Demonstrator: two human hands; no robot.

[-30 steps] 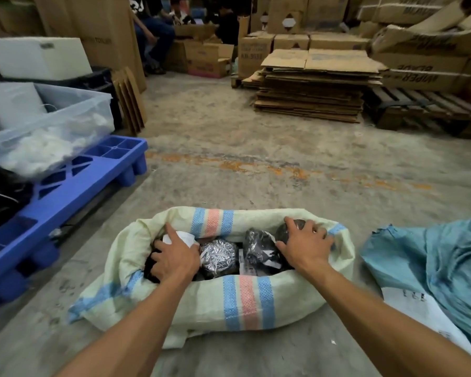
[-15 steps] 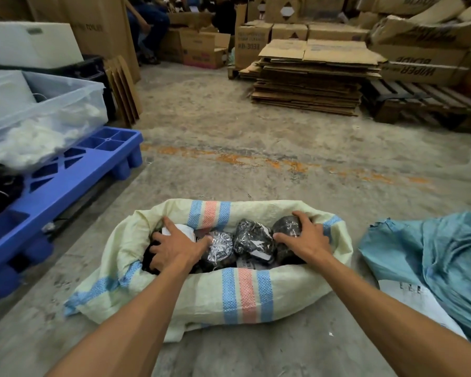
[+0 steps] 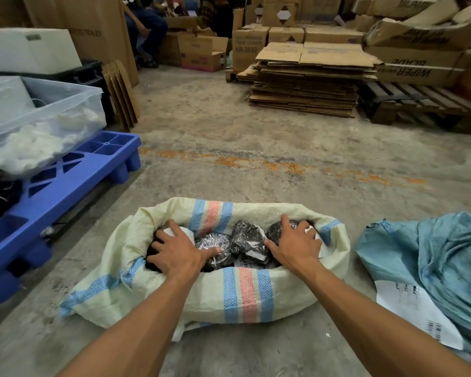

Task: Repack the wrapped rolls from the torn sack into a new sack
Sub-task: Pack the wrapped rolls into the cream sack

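Barely anything's shifted: my left hand (image 3: 178, 251) and right hand (image 3: 294, 244) still press splayed fingers on the rolls (image 3: 246, 240) in the sack (image 3: 245, 292); packing seems nearly done

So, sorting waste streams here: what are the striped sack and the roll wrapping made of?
Striped sack: apparently woven plastic, matte cream with blue and red bands; a grid weave shows. Wrapped rolls: thin glossy clear film over something dark, judging by its crinkles and bright glints.

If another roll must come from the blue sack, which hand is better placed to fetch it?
Probably the right hand: the blue sack lies on its side, beside the striped sack. The left hand would have to cross over.
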